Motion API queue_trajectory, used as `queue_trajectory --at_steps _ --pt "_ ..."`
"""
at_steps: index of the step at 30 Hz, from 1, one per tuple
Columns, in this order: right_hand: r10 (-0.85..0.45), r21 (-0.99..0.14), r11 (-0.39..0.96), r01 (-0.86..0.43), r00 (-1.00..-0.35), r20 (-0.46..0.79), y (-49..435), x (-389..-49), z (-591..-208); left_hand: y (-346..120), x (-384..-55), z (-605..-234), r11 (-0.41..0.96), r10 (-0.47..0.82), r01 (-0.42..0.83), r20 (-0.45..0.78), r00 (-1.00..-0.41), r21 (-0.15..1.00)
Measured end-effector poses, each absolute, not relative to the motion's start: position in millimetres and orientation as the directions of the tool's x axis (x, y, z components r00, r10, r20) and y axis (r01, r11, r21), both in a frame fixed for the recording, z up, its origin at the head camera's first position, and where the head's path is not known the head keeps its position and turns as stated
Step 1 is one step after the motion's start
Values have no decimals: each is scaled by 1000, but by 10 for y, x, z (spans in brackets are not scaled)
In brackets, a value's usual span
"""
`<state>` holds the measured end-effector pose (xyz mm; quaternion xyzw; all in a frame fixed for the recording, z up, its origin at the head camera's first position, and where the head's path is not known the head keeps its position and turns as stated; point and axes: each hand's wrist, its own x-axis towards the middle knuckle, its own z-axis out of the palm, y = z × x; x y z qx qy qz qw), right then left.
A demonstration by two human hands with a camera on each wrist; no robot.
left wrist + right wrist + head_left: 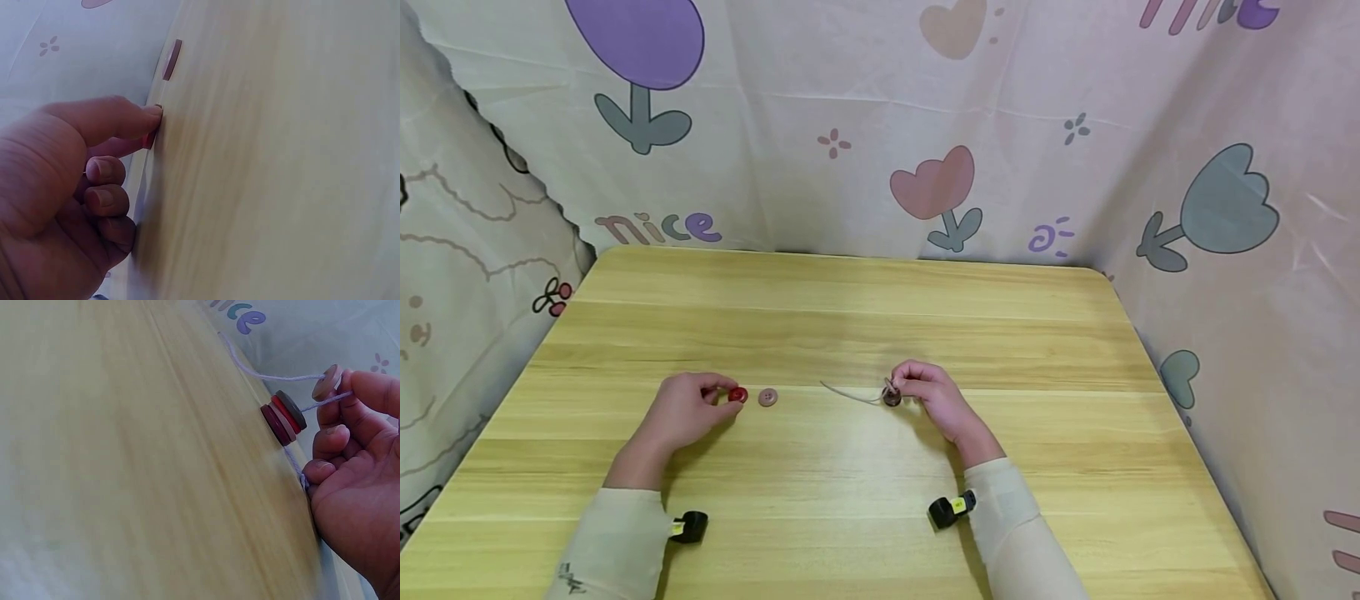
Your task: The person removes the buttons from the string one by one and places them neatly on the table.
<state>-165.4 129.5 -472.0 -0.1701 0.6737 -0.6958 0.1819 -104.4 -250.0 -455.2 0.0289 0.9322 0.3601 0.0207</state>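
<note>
Surface, one: is showing pale yellow wood grain, its bands running from side to side, its far corners rounding off. Pinkish button, one: is lying flat on the surface, holes facing up, just beside the red button. Red button, one: the left hand is pinching it at surface level; contact unclear. Cord, one: is trailing leftward from the right hand, low over the surface; touching or apart, indistinct. Stack of buttons, one, strung: is sitting close against the surface, resting or hanging, undetermined. Shadows: are falling beneath both hands.
</note>
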Motion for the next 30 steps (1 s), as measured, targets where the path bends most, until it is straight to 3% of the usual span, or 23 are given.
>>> queue_trajectory --at_steps 11,30 --pt "-488 -1000 -23 18 -873 -5 1307 -1660 -4715 -2469 -1092 -4541 736 57 4 -55 -997 677" --pt "-489 -999 -34 12 -872 6 1307 -1670 -4747 -2008 -1340 -4360 716 163 86 -46 -985 693"
